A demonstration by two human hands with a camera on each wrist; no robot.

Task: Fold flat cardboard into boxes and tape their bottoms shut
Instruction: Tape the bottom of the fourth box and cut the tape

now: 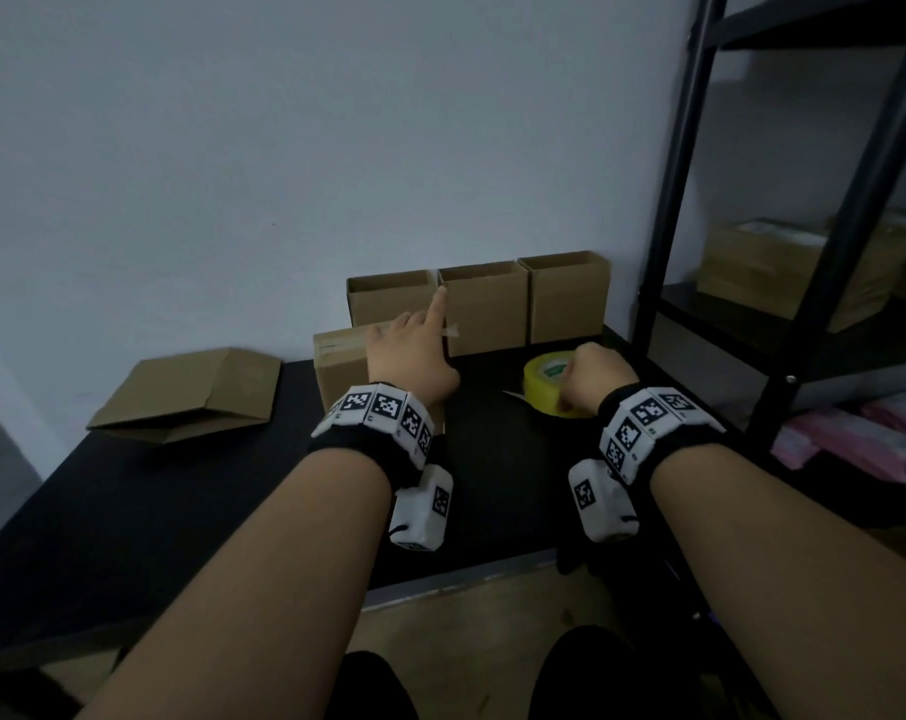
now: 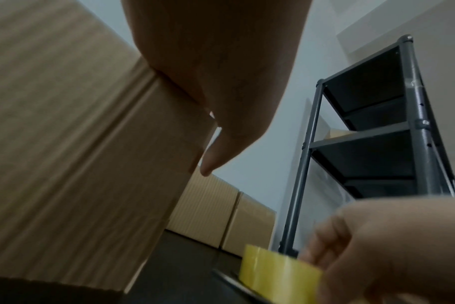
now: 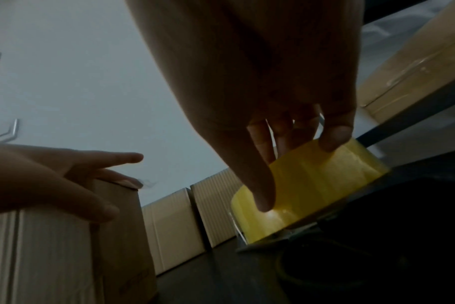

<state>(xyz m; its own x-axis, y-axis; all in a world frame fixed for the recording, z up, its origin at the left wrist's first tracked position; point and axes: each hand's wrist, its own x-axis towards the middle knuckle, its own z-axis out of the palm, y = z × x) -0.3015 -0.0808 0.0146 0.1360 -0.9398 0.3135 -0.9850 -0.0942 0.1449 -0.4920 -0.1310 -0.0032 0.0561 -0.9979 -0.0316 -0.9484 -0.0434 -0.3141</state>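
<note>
A folded cardboard box (image 1: 343, 374) stands on the black table (image 1: 492, 459) with a strip of clear tape along its top face. My left hand (image 1: 414, 345) rests flat on that top, fingers straight and the index finger lifted, thumb down the right side. A loose tape end (image 1: 453, 330) sticks out past the box edge. To the right, my right hand (image 1: 596, 376) grips a yellow tape roll (image 1: 544, 379) that sits on the table; in the right wrist view thumb and fingers (image 3: 335, 135) curl round the roll (image 3: 325, 181).
Three open boxes (image 1: 484, 309) stand in a row against the wall behind. Flat cardboard (image 1: 191, 392) lies at the table's far left. A dark metal shelf rack (image 1: 669, 226) rises at the right, with cardboard boxes (image 1: 783, 267) and pink packages (image 1: 856, 439) on it.
</note>
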